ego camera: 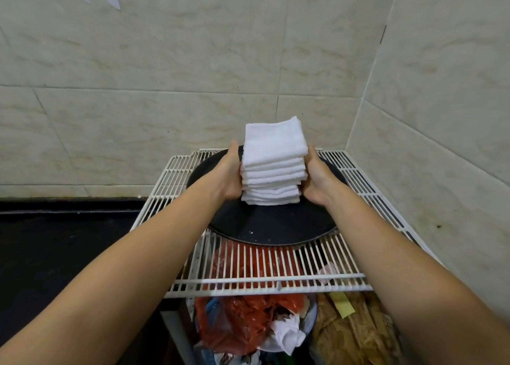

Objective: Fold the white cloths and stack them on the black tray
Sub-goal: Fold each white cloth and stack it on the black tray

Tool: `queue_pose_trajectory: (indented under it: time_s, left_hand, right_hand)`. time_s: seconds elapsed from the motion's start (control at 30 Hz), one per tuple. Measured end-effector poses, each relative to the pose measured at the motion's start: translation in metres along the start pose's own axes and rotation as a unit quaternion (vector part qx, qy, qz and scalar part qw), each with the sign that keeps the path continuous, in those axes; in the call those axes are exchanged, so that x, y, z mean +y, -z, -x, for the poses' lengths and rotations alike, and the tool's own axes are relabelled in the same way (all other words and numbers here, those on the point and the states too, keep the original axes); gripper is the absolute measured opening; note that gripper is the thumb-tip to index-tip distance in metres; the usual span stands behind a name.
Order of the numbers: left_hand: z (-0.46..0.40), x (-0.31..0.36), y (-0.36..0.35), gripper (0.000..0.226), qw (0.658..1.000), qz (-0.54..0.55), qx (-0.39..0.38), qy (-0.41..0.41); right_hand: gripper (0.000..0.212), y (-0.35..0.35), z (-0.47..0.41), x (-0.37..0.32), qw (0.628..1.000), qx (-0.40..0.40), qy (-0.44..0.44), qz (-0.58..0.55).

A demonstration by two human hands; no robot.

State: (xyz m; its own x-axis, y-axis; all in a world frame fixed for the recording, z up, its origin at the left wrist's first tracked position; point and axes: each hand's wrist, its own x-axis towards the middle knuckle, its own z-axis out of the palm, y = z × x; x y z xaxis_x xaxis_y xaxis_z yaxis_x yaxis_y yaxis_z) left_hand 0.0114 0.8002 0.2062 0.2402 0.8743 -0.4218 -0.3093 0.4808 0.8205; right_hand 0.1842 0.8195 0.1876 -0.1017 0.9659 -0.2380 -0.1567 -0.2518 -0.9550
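Both hands, left [230, 172] and right [317, 177], press flat against a cloth stack [273, 166] on the tray [265, 226]. Fingers lie straight, together. No writing is readable.

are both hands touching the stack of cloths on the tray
Touching. The head view shows the left hand pressed flat against the stack of cloths on one side and the right hand against the other, no gap.

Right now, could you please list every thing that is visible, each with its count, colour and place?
stack of folded cloths: one, white, on the tray
tray: one, black, on the wire rack
wire rack: one, white, in the tiled corner
plastic bags: several, red, below the rack
crumpled cloth: one, white, below the rack
left hand: flat against the stack's left side
right hand: flat against the stack's right side
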Motion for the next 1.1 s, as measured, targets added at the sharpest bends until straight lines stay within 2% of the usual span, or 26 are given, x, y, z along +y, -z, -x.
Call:
queue_pose_trajectory:
  time_s: [0.1,0.4,0.57,0.67,0.8,0.97,1.1]
  left_hand:
    - [0.002,0.008,-0.015,0.090,1.000,-0.029,0.000,0.006]
    - [-0.012,-0.001,-0.008,0.084,1.000,-0.022,0.000,0.000]
    - [-0.012,-0.003,0.005,0.080,0.999,-0.032,-0.042,-0.009]
    - [-0.021,0.004,0.014,0.078,0.994,-0.087,-0.056,-0.023]
    - [-0.049,0.027,0.029,0.084,0.986,-0.151,-0.047,-0.059]
    - [-0.081,0.039,0.040,0.075,0.967,-0.188,-0.169,-0.032]
    - [-0.101,0.042,0.042,0.063,0.945,-0.200,-0.257,-0.020]
  right_hand:
    - [0.068,0.003,0.002,-0.006,1.000,-0.008,0.000,-0.011]
    - [0.060,0.002,0.010,-0.004,1.000,-0.025,0.001,0.017]
    - [0.053,-0.005,0.019,-0.006,1.000,0.010,0.004,0.022]
    - [0.056,-0.001,0.027,-0.005,0.998,0.067,-0.007,-0.015]
    - [0.056,-0.013,0.043,0.009,0.981,0.191,0.006,-0.043]
    - [0.057,-0.043,0.058,0.031,0.933,0.337,0.033,-0.122]
    - [0.059,-0.072,0.052,0.048,0.900,0.403,0.060,-0.156]
